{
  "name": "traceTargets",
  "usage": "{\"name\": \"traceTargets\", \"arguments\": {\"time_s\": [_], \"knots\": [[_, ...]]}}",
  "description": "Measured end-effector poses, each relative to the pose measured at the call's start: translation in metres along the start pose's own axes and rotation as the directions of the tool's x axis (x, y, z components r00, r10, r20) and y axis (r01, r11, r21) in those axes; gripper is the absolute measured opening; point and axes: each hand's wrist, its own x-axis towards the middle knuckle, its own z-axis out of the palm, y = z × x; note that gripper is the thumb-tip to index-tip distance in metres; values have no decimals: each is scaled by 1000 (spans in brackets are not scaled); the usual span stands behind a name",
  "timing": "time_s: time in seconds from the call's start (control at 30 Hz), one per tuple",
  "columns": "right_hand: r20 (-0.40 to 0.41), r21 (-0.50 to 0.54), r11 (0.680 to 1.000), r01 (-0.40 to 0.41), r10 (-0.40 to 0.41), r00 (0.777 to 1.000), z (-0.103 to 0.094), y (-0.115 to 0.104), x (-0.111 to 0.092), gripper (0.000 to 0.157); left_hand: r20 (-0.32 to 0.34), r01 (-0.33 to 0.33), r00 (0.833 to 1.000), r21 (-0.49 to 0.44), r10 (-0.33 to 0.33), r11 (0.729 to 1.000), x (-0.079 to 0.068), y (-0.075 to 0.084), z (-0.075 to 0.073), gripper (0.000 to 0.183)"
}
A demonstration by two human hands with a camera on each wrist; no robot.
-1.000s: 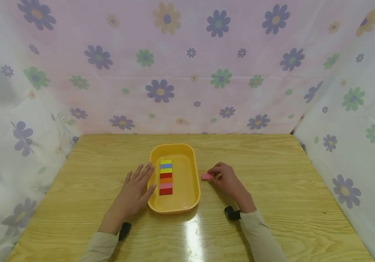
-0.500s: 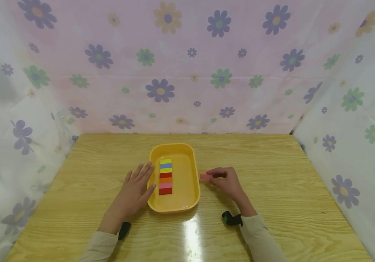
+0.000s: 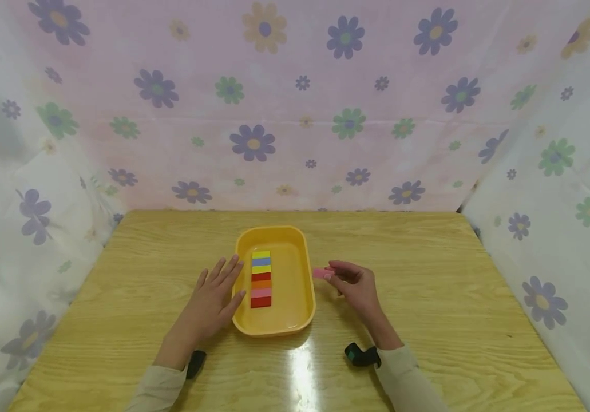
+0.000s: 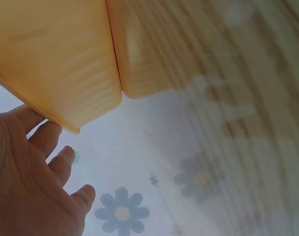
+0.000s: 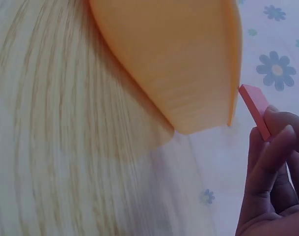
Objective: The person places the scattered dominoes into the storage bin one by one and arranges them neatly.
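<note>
A yellow-orange plastic tray (image 3: 295, 320) stands on the wooden table. Along its left side lies a column of several coloured blocks (image 3: 261, 280) in yellow, blue, red, orange and pink, side by side. My left hand (image 3: 207, 312) rests with spread, straight fingers on the tray's left rim; in the left wrist view its fingers (image 4: 61, 162) touch the rim from outside. Just right of the tray, my right hand (image 3: 359, 289) pinches a flat pink block (image 3: 321, 273) between thumb and fingers. The right wrist view shows this pink block (image 5: 256, 109) raised beside the rim.
Wood-grained table (image 3: 428, 257) extends on both sides of the tray. Flower-printed cloth (image 3: 295, 114) hangs behind it and along both sides. A black wrist camera (image 3: 360, 356) sits at the right wrist, another (image 3: 195, 364) at the left.
My right hand has lifted the pink block off the table and turned it slightly, bringing it a little nearer the tray. The left hand and the blocks in the tray stay put.
</note>
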Motion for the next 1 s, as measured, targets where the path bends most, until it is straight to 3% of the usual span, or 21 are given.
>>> {"name": "traceTargets", "arguments": {"time_s": [0.13, 0.4, 1.0], "knots": [[-10, 53, 998, 18, -17, 1000, 4, -2, -4, 39, -6, 7, 1000, -4, -7, 1000, -3, 1, 1, 64], [-26, 103, 994, 17, -15, 1000, 17, -11, -10, 31, 1, 10, 1000, -11, -10, 1000, -3, 2, 1, 65], [104, 130, 991, -13, -1, 995, 68, -30, -16, 33, -5, 3, 1000, -9, -3, 1000, 0, 1, -1, 64]]}}
